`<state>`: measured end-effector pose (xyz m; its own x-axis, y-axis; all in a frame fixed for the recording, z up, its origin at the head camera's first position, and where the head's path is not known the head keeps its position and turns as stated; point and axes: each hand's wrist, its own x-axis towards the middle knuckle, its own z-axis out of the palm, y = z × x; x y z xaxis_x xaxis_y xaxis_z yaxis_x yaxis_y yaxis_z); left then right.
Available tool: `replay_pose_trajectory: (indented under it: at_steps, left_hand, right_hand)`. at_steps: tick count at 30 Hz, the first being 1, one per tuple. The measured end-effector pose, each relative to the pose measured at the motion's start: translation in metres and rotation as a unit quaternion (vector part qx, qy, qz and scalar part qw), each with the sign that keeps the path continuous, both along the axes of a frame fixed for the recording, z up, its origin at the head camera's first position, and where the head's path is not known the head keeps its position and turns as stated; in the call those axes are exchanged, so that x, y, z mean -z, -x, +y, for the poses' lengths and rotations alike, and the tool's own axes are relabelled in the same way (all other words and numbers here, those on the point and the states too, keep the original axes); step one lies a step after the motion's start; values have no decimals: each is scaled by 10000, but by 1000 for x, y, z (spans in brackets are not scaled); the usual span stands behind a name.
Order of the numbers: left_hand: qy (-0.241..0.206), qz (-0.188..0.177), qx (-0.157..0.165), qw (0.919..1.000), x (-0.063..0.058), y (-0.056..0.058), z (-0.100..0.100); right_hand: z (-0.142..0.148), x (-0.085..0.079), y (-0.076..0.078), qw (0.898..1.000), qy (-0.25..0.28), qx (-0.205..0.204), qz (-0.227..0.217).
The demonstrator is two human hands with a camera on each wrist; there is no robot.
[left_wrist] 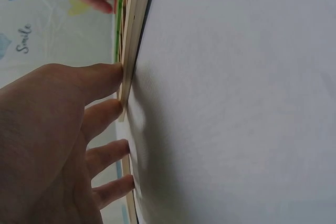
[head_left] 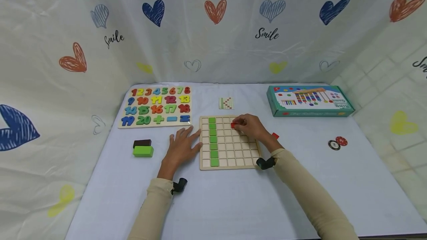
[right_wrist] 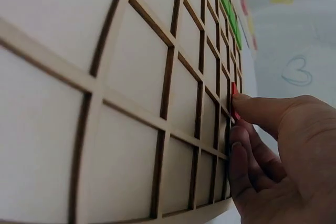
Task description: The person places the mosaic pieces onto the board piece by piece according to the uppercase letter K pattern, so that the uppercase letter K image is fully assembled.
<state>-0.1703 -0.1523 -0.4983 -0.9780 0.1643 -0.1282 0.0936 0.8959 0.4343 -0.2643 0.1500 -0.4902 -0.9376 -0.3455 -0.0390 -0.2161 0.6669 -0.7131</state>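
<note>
A wooden grid board (head_left: 230, 151) lies flat on the white table, with a column of green square tiles (head_left: 214, 146) set in its cells near the left side. My right hand (head_left: 251, 127) pinches a red square tile (head_left: 233, 125) over the upper right part of the grid; in the right wrist view the red tile (right_wrist: 234, 100) stands tilted between thumb and fingers. With fingers spread, my left hand (head_left: 181, 147) rests at the board's left edge. In the left wrist view its thumb and index fingertip touch the wooden rim (left_wrist: 131, 51).
Right of the board lies another red tile (head_left: 275, 135), partly behind my right wrist. A number puzzle board (head_left: 156, 106), a small patterned card (head_left: 226, 103) and a teal box (head_left: 310, 101) stand at the back. Green (head_left: 143, 151) and black blocks (head_left: 142, 143) sit left, round chips (head_left: 341, 141) right.
</note>
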Motion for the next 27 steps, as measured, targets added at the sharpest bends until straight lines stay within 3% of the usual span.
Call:
replay_pose_trajectory:
  at_steps: [10,18,23,27]
  left_hand:
    - [-44,80,47,9999,1,0,3]
    - [-14,-25,43,10000,-1,0,-1]
    - [-15,-11,57,10000,-1,1,-2]
    - [-24,7,68,10000,0,1,-1]
  right_hand:
    - [2,4,-6,9994,195,204,196]
    - [19,-7,-9,9974,635,149,320]
    - [51,-28,-13,9997,111,198,112]
    - [81,-46,-21,9957,-682,268,-571]
